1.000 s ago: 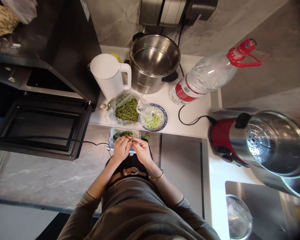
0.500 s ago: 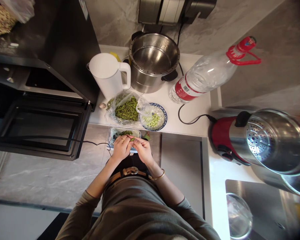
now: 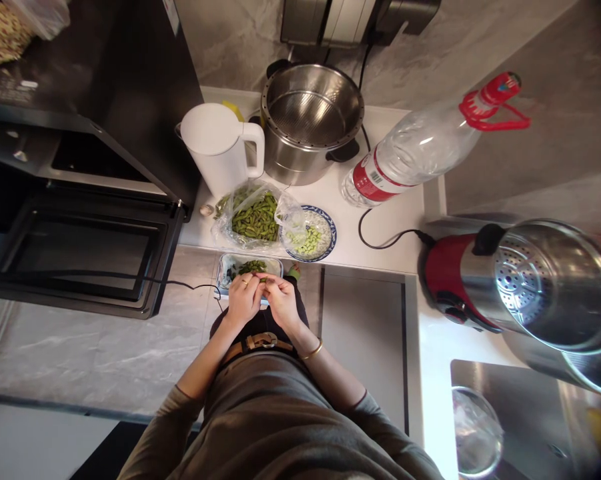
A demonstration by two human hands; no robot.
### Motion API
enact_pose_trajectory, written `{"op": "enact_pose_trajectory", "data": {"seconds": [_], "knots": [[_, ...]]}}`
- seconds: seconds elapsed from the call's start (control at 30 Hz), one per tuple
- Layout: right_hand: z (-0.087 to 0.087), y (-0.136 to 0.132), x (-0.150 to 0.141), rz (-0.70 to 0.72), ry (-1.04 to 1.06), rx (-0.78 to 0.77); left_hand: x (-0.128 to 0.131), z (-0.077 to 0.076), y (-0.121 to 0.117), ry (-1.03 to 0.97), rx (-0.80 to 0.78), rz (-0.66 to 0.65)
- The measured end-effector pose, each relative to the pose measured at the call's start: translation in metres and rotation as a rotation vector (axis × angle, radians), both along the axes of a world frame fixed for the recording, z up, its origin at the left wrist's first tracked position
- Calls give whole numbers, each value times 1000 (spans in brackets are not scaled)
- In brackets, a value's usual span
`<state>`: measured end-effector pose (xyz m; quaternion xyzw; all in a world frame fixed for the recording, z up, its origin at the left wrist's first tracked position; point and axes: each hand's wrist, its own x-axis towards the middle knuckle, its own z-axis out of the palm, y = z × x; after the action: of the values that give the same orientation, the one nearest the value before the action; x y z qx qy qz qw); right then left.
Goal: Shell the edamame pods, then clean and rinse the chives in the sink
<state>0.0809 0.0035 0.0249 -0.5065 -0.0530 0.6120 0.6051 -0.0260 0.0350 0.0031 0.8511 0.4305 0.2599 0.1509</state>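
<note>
My left hand [image 3: 245, 294] and my right hand [image 3: 281, 297] meet in front of my belt, fingertips pinched together on a green soybean pod [image 3: 263, 281], mostly hidden by the fingers. Just beneath and beyond them is a lined bin [image 3: 223, 283] with green pods or shells inside. On the counter above lies an open clear plastic bag of soybean pods [image 3: 254, 219]. Beside it, a blue-rimmed plate [image 3: 329, 242] carries shelled green beans [image 3: 307, 240]; part of the bag overhangs the plate.
Behind the bag stand a white pitcher [image 3: 217, 150] and a steel pot [image 3: 300, 163]. A large water bottle [image 3: 405, 160] leans right of them. A red-based steamer [image 3: 447, 277] is near the sink [image 3: 525, 400]. An oven door [image 3: 95, 253] hangs open at left.
Both hands have drawn slightly closer together around the pod, which shows less now. The camera view has shifted a little; the things on the counter keep their places.
</note>
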Motion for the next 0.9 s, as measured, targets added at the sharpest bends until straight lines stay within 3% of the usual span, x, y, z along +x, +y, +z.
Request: {"op": "enact_pose_trajectory", "data": {"seconds": [0.33, 0.5, 0.73, 0.9], "knots": [[-8, -1, -7, -16, 36, -16, 1, 1, -3, -92, -31, 31], [-5, 0, -8, -13, 56, -17, 4, 7, 1, -213, -176, 67], [6, 8, 4, -2, 116, 49, 7, 18, 20, -285, -198, -36], [3, 6, 8, 46, 121, 44, 4, 21, 20, -289, -171, -68]]}}
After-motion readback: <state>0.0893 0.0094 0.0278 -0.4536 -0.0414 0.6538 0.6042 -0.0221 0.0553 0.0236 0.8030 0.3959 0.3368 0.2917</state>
